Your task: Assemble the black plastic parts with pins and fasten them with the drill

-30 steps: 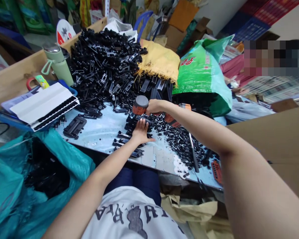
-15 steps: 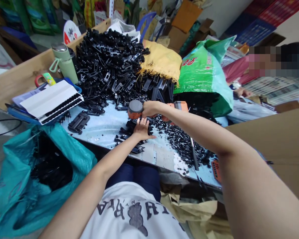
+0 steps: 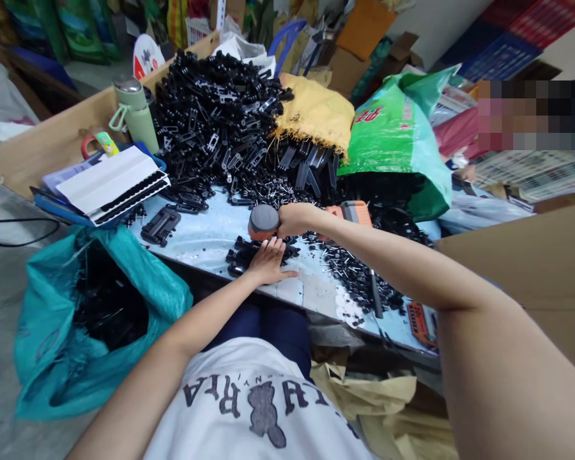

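Note:
My right hand (image 3: 293, 218) is closed around an orange power screwdriver (image 3: 264, 222) with a grey end, held just above the light blue table (image 3: 206, 237). Just below the tool, my left hand (image 3: 267, 260) lies flat with fingers stretched out, pressing on a small cluster of black plastic parts (image 3: 243, 251) at the table's near edge. Small black screws (image 3: 349, 271) are scattered right of both hands.
A big heap of black plastic parts (image 3: 215, 121) fills the table's back, beside a yellow sack (image 3: 316, 112) and a green bag (image 3: 393, 137). A green flask (image 3: 134, 112) and white sheets (image 3: 110, 182) sit left. A teal bag (image 3: 100, 313) stands below. Another person sits far right.
The right hand has lowered the screwdriver closer to the parts under my left hand. The view has shifted slightly; the left hand stays pressed on the parts.

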Demonstrator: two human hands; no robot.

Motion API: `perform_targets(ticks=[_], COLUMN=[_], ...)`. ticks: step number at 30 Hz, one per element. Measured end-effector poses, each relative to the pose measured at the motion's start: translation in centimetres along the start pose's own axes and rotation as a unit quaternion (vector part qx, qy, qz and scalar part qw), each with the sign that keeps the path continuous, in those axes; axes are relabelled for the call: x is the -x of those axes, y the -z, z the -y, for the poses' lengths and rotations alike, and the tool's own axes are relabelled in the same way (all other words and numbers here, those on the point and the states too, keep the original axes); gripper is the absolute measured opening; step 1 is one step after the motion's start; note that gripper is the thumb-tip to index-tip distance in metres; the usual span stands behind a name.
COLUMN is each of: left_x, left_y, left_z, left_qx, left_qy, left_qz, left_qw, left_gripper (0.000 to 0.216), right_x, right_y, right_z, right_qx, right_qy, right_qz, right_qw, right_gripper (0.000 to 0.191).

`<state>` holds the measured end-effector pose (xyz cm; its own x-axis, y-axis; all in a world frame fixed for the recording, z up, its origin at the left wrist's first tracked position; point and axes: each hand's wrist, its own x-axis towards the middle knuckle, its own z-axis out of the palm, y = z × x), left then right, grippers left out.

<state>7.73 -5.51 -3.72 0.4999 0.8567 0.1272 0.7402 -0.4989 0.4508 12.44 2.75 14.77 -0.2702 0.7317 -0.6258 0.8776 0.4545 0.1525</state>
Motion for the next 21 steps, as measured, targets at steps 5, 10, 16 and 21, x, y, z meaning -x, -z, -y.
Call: perform_targets(ticks=[5,10,16,21], left_x=[0.5,0.2,0.7,1.2], left_y=[0.4,0.3,0.5,0.9], left_z=[-0.1,-0.2,-0.4,-0.5], left_qx=[0.001,0.017,0.033,0.059], left_qy=[0.0,0.003,0.034,0.048], left_qz=[-0.038,-0.049,-0.028,-0.013], left_qw=[0.999,0.999,0.998,0.997], left_gripper=[0.088,0.092,0.088,0.084], right_x=[1.4,0.8,2.7,3.9], right_y=[0.0,0.0,-0.1,-0.2], right_z=[1.9,3.8,4.9,6.3], right_qx=[0.003,0.005,0.052,-0.021], right_qy=[0.045,0.063,0.057,0.072], right_qz=[-0.012,0.031,-0.017,0.004], right_qw=[0.999,0.998,0.997,0.997], right_gripper=[0.024,0.024,0.027,0.016])
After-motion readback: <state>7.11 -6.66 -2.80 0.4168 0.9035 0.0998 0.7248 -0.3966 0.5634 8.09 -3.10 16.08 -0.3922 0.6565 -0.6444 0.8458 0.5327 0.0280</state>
